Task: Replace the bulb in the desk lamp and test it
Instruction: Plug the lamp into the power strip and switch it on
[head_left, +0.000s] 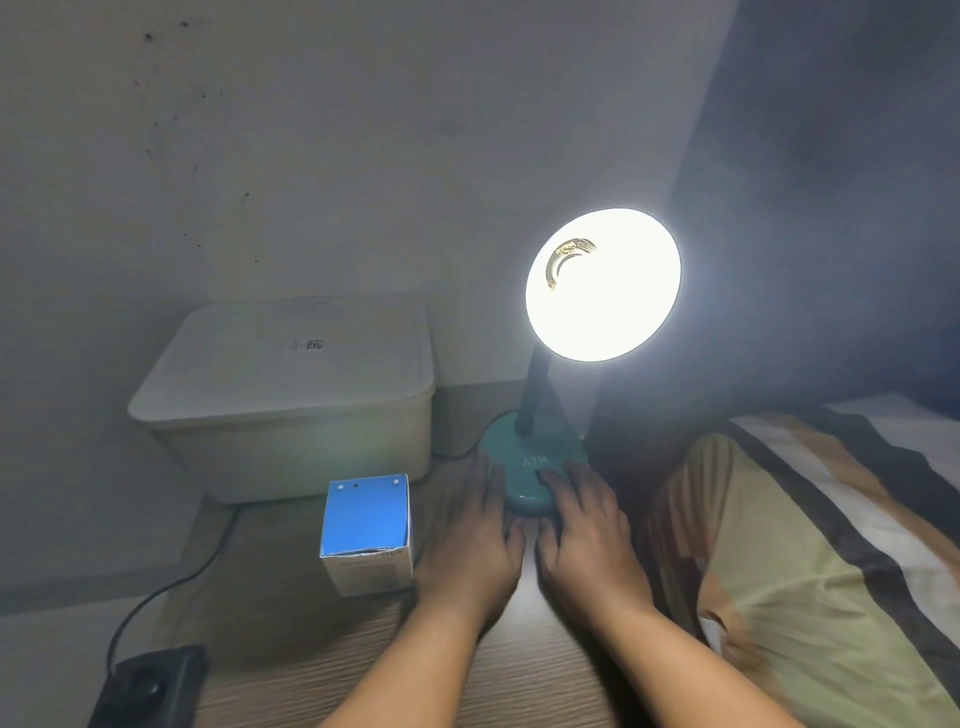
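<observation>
The desk lamp is lit: its round shade (602, 286) glows bright white and faces me, so the bulb inside is lost in the glare. A dark neck rises from the teal round base (530, 457), which stands on the wooden tabletop. My left hand (472, 540) lies flat against the base's left front edge, fingers spread, holding nothing. My right hand (587, 530) rests on the base's front right, fingertips on top of it. A blue and white bulb box (366, 530) stands just left of my left hand.
A white lidded storage box (285, 395) sits behind the bulb box, against the wall. A black power strip (150, 686) with a cable lies at the lower left. Striped bedding (810, 545) fills the right side, next to the table's edge.
</observation>
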